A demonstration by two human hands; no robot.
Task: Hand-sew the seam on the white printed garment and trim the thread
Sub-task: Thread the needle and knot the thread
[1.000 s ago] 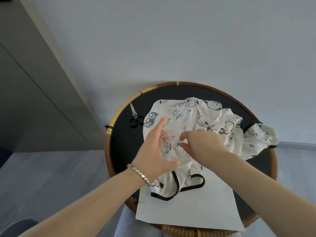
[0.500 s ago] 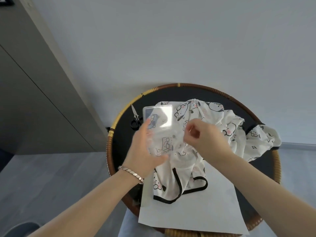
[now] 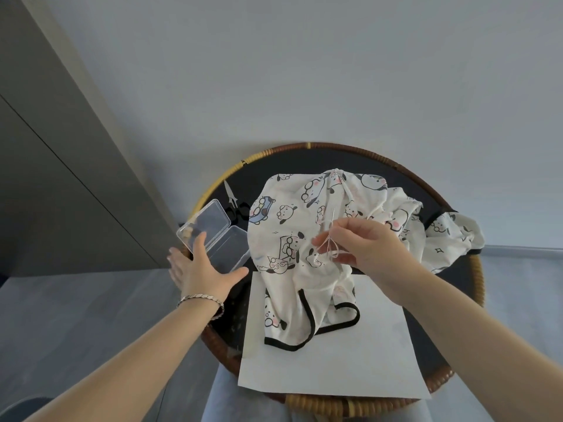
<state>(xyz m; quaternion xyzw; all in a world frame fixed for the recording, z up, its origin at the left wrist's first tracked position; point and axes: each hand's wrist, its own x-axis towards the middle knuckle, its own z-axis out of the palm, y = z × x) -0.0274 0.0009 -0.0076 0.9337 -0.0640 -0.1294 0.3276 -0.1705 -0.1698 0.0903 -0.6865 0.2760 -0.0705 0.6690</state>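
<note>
Open clear plastic box and scissors crowding left edge of tabletop, printed garment heaped mid-table, far edge bare

Scissors handles merged with the dark tabletop. Thread on the needle pinched by the right hand was too fine to trace. Pale contents in the clear box were unidentifiable. Both forearms ran out of view at the near edge.
</note>
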